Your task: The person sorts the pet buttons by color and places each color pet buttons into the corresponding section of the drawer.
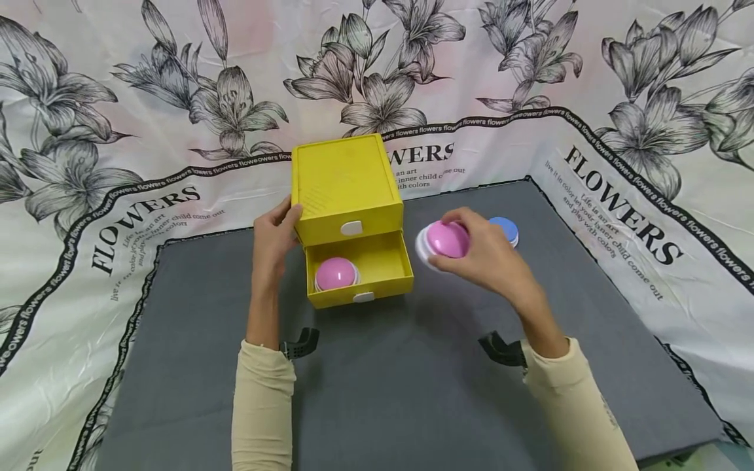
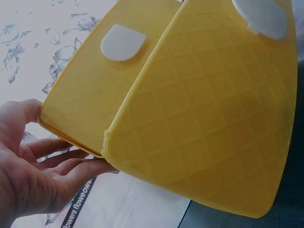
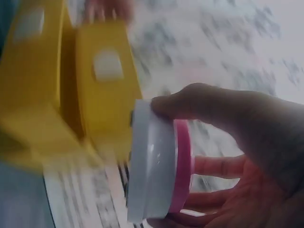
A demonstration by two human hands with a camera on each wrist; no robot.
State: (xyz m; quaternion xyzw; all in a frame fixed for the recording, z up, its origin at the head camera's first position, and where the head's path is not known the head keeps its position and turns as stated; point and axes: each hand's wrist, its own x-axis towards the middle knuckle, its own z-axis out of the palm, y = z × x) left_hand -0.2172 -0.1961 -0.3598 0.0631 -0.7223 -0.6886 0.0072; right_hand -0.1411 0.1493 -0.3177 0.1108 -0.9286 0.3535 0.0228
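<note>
A yellow two-drawer box [image 1: 347,176] stands at the back of the table, its lower drawer [image 1: 389,288] pulled out and the upper one closed. Inside the lower drawer, on the left, lies a pink dome button [image 1: 336,273] with a white rim. My left hand [image 1: 273,239] grips the box's left side, the thumb at its edge in the left wrist view. To the right of the drawer, my right hand [image 1: 485,255] holds a second pink dome button [image 1: 446,239] above the table. Its thick white base [image 3: 154,161] shows between thumb and fingers in the right wrist view.
A blue round button [image 1: 504,230] lies on the table behind my right hand. White cloth [image 1: 247,196] with printed flowers and lettering hangs behind the grey table [image 1: 377,392] and along its sides. Each wrist wears a black strap mount [image 1: 503,350].
</note>
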